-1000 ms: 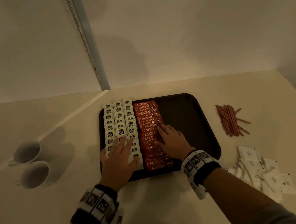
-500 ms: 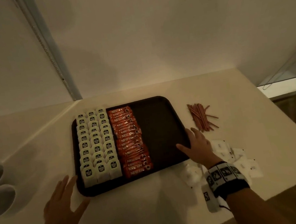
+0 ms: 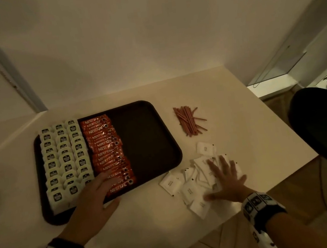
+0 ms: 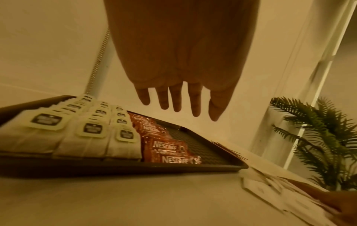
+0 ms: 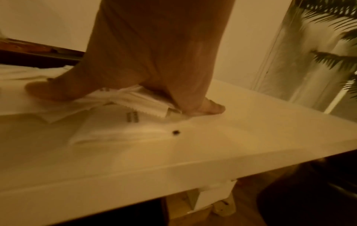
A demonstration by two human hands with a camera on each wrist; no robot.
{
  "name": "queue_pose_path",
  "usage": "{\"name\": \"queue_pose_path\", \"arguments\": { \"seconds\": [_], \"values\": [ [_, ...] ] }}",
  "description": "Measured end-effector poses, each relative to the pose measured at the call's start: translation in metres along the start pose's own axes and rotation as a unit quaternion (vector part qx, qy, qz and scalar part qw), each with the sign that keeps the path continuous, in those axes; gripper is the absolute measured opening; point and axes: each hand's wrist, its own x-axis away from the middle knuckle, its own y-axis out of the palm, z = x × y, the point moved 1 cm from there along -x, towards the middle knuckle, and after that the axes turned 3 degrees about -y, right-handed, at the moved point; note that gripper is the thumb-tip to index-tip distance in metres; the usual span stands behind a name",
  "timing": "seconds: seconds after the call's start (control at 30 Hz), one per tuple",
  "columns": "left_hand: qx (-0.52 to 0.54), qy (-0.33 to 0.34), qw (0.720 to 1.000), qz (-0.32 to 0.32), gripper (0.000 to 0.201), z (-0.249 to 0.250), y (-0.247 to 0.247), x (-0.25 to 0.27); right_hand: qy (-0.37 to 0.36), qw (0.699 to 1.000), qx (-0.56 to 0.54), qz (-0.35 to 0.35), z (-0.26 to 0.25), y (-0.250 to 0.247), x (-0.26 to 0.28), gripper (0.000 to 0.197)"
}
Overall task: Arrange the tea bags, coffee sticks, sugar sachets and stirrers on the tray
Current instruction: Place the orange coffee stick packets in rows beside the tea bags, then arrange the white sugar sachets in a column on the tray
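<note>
R hand [image 3: 226, 180] has left the tray [image 3: 156, 137], now spread flat on sugar sachets [image 3: 189, 190]; L hand [image 3: 91, 200] hovers, fingers released—sachets next.

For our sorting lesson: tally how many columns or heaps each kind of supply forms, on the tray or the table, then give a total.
Tea bags: 3 columns, on the tray
Coffee sticks: 1 column, on the tray
Stirrers: 1 heap, on the table
Sugar sachets: 1 loose heap, on the table, under the right hand
Total: 6
</note>
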Motion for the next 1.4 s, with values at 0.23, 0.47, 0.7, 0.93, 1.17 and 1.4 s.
{"name": "queue_pose_path", "arguments": {
  "seconds": [0.23,0.47,0.7,0.93,1.17,1.4],
  "values": [
    [-0.009,0.037,0.993,-0.113,0.072,0.041,0.026,-0.002,-0.024,0.999,-0.037,-0.003,-0.053,0.038,0.008,0.125],
    [-0.156,0.127,0.945,-0.258,0.090,0.101,0.073,-0.024,-0.015,0.987,-0.137,0.080,-0.068,0.006,-0.006,0.099],
    [-0.263,0.177,0.896,-0.313,0.096,0.132,0.112,-0.051,-0.088,0.995,0.041,0.019,-0.053,-0.040,-0.049,0.086],
    [-0.331,0.190,0.867,-0.320,0.110,0.109,0.118,-0.048,-0.213,0.961,0.147,-0.092,-0.038,-0.015,-0.023,0.131],
    [-0.287,0.183,0.885,-0.317,0.095,0.073,0.105,-0.024,-0.267,0.929,0.241,-0.089,-0.051,0.034,-0.001,0.105],
    [-0.271,0.142,0.903,-0.301,0.084,0.019,0.066,0.023,-0.329,0.910,0.235,-0.096,-0.121,0.071,0.012,0.098]
  ]
}}
